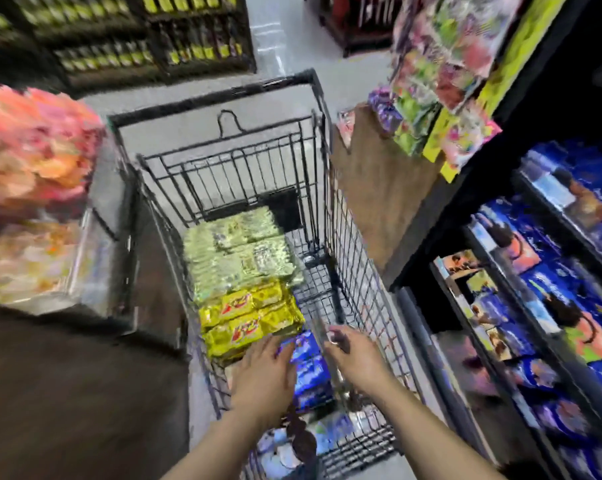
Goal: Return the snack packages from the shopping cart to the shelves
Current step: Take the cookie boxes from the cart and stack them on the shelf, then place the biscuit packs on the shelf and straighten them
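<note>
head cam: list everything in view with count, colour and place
shopping cart: one, black wire, centre of aisle
pale green snack packs: stack, count unclear, middle of cart
yellow snack packs: at least two, near side of the pale green ones
blue snack packages: several, near end of cart
shelf packages: many, mostly blue, shelves at right
hanging bags: many, multicoloured, upper right
pink-orange bags: pile, left
far shelves: dark with yellow labels, top left
left hand: fingers straight, over yellow and blue packs
right hand: inside cart, blurred, grip unclear
</note>
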